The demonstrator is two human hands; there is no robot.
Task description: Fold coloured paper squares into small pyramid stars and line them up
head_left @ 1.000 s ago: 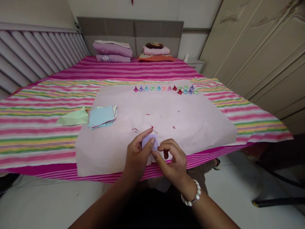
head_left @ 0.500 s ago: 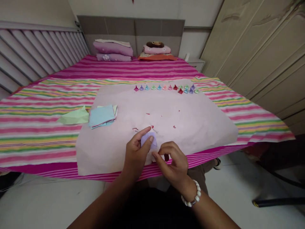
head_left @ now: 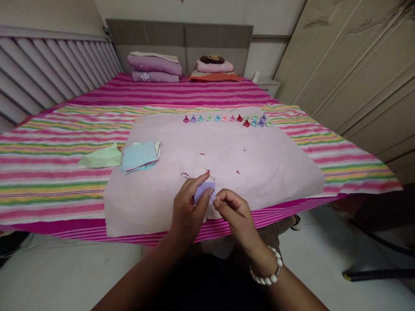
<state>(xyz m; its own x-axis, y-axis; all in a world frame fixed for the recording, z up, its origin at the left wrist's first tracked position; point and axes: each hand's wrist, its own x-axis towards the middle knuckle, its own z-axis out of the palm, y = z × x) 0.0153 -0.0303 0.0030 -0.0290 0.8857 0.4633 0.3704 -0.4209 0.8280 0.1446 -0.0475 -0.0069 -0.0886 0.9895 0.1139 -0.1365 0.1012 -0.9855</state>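
A small folded piece of purple origami paper (head_left: 207, 187) is pinched between the thumb and fingers of my left hand (head_left: 190, 203), above the near part of the large pale sheet (head_left: 142, 203). My right hand (head_left: 236, 216), with a white bead bracelet at the wrist, has thumb and index finger closed at the purple paper's right edge. Its fingertips touch or nearly touch that edge; whether they grip it is too small to tell. Several tiny red scraps (head_left: 238, 172) lie on the sheet beyond my hands.
Small folded paper shapes (head_left: 209, 118) in several colours line the sheet's far edge, clustered at right. A stack of blue paper squares (head_left: 139, 156) lies at left, beside a creased green paper (head_left: 103, 156). Striped bedding (head_left: 52, 172) surrounds the sheet. Folded bedding (head_left: 155, 67) sits by the headboard.
The purple paper now shows a squarer, flatter face, where a pointed flap showed before. My right hand's fingertips have moved up to its right edge, and my left hand has shifted slightly right.
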